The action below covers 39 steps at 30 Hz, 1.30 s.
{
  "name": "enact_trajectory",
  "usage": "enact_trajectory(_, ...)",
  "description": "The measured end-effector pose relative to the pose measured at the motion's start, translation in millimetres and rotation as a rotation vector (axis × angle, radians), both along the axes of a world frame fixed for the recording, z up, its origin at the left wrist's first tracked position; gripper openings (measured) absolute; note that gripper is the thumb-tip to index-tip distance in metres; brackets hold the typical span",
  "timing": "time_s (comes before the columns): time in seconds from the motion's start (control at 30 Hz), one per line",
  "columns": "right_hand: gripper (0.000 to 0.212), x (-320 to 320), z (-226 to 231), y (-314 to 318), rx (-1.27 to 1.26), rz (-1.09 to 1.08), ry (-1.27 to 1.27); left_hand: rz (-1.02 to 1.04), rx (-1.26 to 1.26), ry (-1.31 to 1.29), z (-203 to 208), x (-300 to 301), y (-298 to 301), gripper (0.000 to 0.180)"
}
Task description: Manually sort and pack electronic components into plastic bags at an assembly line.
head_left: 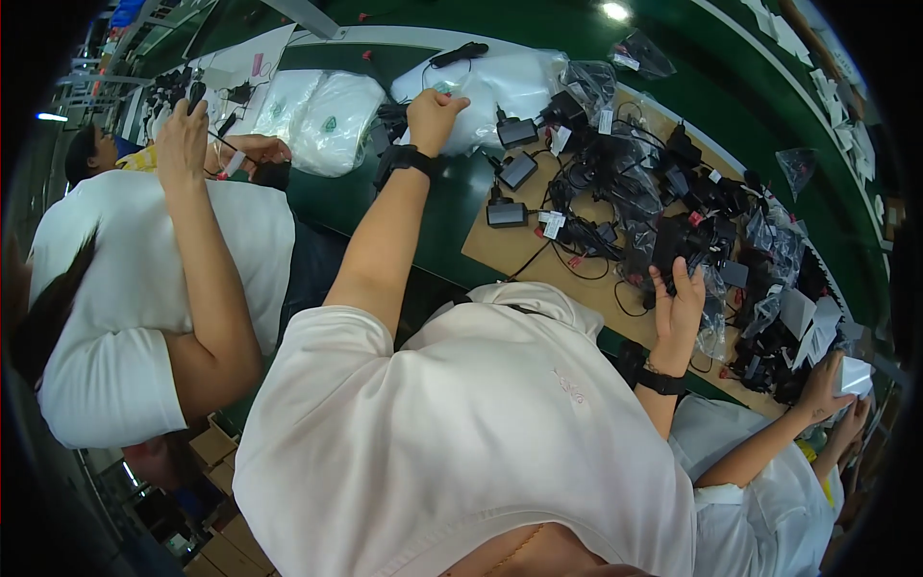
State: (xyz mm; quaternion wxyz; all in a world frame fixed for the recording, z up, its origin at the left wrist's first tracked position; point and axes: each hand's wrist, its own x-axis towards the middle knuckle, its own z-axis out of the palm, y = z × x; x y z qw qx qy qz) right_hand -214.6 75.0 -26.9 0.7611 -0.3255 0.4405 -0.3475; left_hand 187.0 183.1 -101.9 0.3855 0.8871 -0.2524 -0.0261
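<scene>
The head view looks down over a pale pink fabric shirt (481, 433) onto a long green work table (433, 202) with a smooth, glossy top.

The left hand (435, 115), with a black band at the wrist, reaches to the far side of the table and is clenched on the edge of a soft, crinkled white plastic bag (500, 91); a small green spot shows at the fingertips, too small to make out. Two more puffy, translucent white plastic bags with green marks (322, 120) lie just to the left of it on the same green surface.

The right hand (678, 293), also wearing a black wristband, rests with its fingers spread and curled over a black blocky power adapter in a clear film sleeve (687, 245), near the near edge of a flat brown cardboard sheet (500, 252) laid on the table. Three more matte black rectangular adapters (508, 212) sit in a loose row at the sheet's left end, their thin black cords trailing with small white tags. A tangled heap of black cables and shiny clear sleeves (625, 192) covers the middle of the sheet.

Another person's hand (183, 139) is raised at the table's left end; a third person's hand (827, 385) holds white paper at the right.
</scene>
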Motion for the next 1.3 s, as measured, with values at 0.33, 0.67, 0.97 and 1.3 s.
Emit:
enact_trajectory(0.33,0.036,14.3,4.5,5.3,-0.014,0.097,-0.02,0.27,-0.382,-0.024,-37.4,25.7,12.0,0.017)
enact_trajectory(0.67,0.035,7.9,3.0,11.2,-0.008,0.081,-0.022,-0.023,-0.307,0.339,-24.0,13.3,26.2,0.034)
enact_trajectory(0.97,0.036,18.7,6.9,17.1,-0.046,0.111,0.029,0.332,-0.355,-0.156,12.5,0.7,19.8,0.02)
enact_trajectory(1.3,0.032,22.8,19.7,21.7,-0.081,0.146,0.025,-0.158,-0.249,0.155,42.7,-46.6,8.5,0.026)
